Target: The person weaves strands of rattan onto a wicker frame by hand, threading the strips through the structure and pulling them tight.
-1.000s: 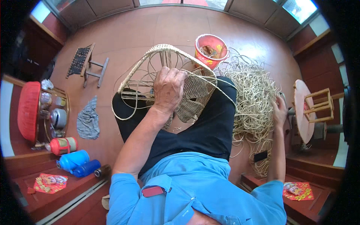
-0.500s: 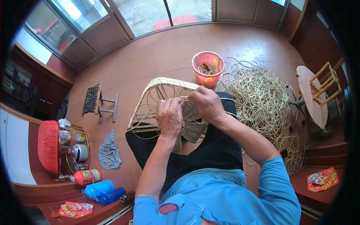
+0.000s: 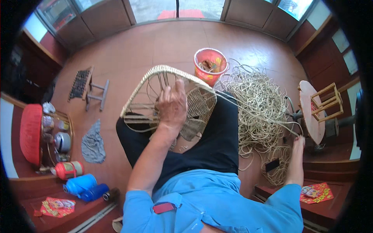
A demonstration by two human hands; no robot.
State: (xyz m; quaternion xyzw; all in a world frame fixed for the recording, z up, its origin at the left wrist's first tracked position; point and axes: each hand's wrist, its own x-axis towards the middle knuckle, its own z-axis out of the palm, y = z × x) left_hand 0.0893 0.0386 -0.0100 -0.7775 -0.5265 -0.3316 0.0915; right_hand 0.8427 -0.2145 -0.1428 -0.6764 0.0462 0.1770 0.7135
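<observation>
Across my lap rests a half-woven frame (image 3: 165, 69) with a rounded rim wrapped in pale straw cord. Thin cords are strung inside it, and woven brown panels (image 3: 197, 104) show at its right side. My left hand (image 3: 171, 106) is over the frame's opening, fingers curled in among the strung cords; what they grip is hidden beneath them. Far out to the right, my right hand (image 3: 298, 141) is closed on a long pale cord (image 3: 258, 112). Strands of that cord run from the rim's right corner over my right knee to the hand.
A big loose heap of cord (image 3: 256, 97) lies on the floor at the right, beside a red bucket (image 3: 210, 72). Further right stands a round table (image 3: 311, 110) bearing a small wooden frame. At left are a stool (image 3: 87, 87), a grey cloth (image 3: 93, 144) and bottles (image 3: 81, 182).
My right hand has left the rim and swung far out to the right, drawing the cord along. My left hand stays at the frame. The whole view has shifted a little.
</observation>
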